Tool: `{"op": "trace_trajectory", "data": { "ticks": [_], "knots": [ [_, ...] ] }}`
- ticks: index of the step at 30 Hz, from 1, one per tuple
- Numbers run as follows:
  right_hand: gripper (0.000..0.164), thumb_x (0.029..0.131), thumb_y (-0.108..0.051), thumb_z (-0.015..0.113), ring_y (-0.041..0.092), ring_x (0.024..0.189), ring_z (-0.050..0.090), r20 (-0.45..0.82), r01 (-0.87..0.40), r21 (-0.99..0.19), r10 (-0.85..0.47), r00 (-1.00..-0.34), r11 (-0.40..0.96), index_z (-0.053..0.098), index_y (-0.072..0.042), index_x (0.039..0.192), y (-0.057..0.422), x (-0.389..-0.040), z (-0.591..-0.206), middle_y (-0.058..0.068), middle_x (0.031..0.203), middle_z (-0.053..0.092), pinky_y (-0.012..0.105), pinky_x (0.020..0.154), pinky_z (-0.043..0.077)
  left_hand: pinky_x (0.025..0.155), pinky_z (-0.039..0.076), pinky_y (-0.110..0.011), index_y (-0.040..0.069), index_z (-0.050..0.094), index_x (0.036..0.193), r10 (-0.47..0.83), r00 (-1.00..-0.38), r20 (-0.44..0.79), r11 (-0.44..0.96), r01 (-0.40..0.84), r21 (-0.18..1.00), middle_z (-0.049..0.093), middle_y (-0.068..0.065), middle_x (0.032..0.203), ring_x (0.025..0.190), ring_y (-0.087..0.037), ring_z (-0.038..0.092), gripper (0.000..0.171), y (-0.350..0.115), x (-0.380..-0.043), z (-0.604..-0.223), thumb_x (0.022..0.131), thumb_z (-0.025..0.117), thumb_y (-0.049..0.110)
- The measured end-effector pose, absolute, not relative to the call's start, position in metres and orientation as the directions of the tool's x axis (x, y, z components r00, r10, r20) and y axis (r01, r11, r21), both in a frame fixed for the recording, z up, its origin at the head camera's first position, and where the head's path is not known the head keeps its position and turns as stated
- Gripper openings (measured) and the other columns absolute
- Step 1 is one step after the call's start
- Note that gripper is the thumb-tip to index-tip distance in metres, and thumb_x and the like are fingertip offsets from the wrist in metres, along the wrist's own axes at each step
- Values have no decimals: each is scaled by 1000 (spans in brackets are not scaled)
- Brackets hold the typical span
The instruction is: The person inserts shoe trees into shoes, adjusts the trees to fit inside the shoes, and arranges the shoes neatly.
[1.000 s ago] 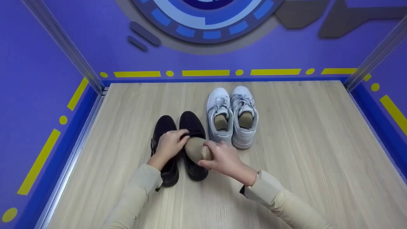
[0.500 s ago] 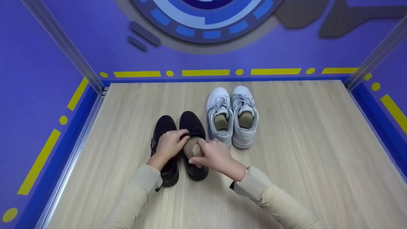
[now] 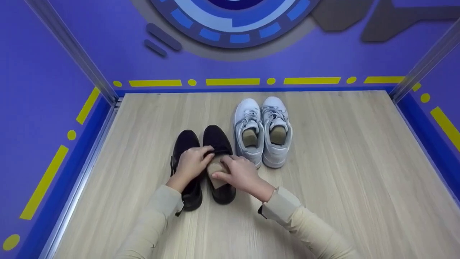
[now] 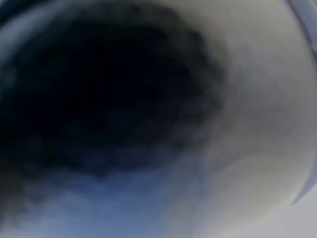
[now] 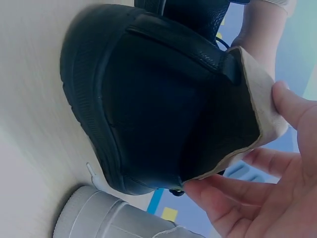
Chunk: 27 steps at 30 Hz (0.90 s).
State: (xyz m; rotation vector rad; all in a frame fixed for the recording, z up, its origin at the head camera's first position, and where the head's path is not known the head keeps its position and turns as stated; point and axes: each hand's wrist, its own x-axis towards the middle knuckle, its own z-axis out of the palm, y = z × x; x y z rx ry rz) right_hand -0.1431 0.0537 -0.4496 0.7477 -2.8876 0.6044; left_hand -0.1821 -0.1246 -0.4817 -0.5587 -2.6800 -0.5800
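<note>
A pair of black shoes stands side by side on the floor. The right black shoe [image 3: 216, 138] has a tan paper-pulp shoe insert [image 3: 217, 182] partly down in its opening. My right hand [image 3: 241, 174] holds that insert, thumb on one side and fingers on the other; the right wrist view shows them at the hollow insert's edges [image 5: 265, 109]. Across the left black shoe [image 3: 186, 142] reaches my left hand [image 3: 193, 164], its fingertips pinching the upper at the front of the right shoe's opening. Dark blur fills most of the left wrist view.
Two white sneakers [image 3: 247, 109] stand just right of the black pair, each with a tan insert [image 3: 277, 135] inside. The wood-grain floor panel [image 3: 341, 172] is bounded by blue-purple walls [image 3: 424, 118] at the back and both sides.
The right hand has moved left and down with the insert, which now sits deeper and more upright in the right black shoe. The left hand has stayed in place.
</note>
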Motion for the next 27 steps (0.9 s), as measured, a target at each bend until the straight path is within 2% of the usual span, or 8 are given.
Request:
{"op": "trace_trajectory", "data": {
  "ticks": [7,16,19,23,27],
  "knots": [
    [44,77,-56,52,19,56,54,195,-475,-389,-434,-880,789,55,-13,85,53,-150,-453,-3,59,48,31,48,38,64,49,-37,18,67,95,303,-872,384,846,431,312,69,3,89,78,-20,65,18,-125,-183,-481,82,60,28],
    [45,80,-54,49,25,59,57,163,-449,-410,-421,-892,794,53,-10,85,51,-155,-454,3,59,52,36,49,40,64,49,-38,18,67,93,299,-876,378,844,428,325,69,4,84,74,-20,65,17,-127,-184,-480,82,60,28],
    [42,80,-53,51,25,61,58,167,-430,-410,-397,-902,804,52,-10,81,50,-156,-461,4,60,54,35,49,40,60,48,-37,18,66,90,302,-878,371,833,432,346,67,4,72,65,-19,63,14,-127,-183,-478,82,61,27],
    [39,78,-49,57,23,63,58,185,-406,-411,-362,-914,816,50,-11,75,50,-156,-472,3,62,54,33,49,40,53,44,-34,18,63,85,315,-874,369,822,446,353,55,5,53,52,-15,55,9,-127,-184,-476,81,62,26],
    [38,75,-48,60,23,66,58,222,-388,-418,-321,-921,822,52,-11,76,49,-156,-478,4,66,56,34,51,41,52,43,-33,18,62,83,320,-869,378,821,454,347,51,6,50,50,-13,52,8,-126,-184,-476,81,61,26]
  ]
}}
